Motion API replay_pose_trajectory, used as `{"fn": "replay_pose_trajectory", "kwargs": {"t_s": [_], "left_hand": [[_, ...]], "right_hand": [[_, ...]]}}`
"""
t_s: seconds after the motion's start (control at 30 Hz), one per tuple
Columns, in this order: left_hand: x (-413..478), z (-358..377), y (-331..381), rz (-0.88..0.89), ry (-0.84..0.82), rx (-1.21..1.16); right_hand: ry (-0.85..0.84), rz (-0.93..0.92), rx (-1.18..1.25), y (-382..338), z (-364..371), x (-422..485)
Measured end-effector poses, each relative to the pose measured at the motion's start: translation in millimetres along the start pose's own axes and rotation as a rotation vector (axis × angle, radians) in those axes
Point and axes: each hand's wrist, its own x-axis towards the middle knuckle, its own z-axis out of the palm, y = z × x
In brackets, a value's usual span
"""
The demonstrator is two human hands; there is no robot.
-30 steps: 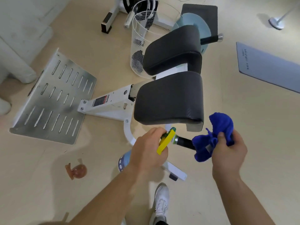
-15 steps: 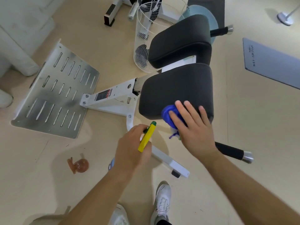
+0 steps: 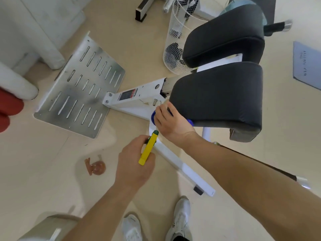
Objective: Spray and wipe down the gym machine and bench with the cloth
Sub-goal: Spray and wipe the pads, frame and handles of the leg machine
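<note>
White sneakers (image 3: 180, 218) stand on the beige floor (image 3: 286, 136) at the bottom edge of the view. Just above them the left forearm comes up from the lower left. The left hand (image 3: 133, 164) is seen from the back, its grip clenched round a yellow spray bottle with a green tip (image 3: 149, 150); the tip points up toward the machine's frame. The right arm stretches in from the lower right, crossing over a black handle with a chrome end (image 3: 302, 182). The right hand (image 3: 171, 120) lies palm down with fingers bent over a bunched blue cloth (image 3: 153, 117). Its grip grasps the cloth and presses it where the white metal frame (image 3: 135, 100) meets the near black padded cushion (image 3: 217, 96). Blue shows at both sides of the hand. Left of the frame lies a slotted silver metal footplate (image 3: 79, 94). Beyond, a second black padded cushion (image 3: 224, 40) stands beside a white wire mesh basket (image 3: 175, 49).
</note>
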Motion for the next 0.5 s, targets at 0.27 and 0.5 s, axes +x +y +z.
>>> {"fn": "replay_pose_trajectory", "kwargs": {"t_s": [0.27,0.5], "left_hand": [[-8,25,39,0.022,-0.076,0.003],[-5,42,81,0.114,-0.118,-0.008]], "right_hand": [[0.235,-0.041,0.006,81,3,-155],[0.201,0.094,0.201,138,-23,-235]]}}
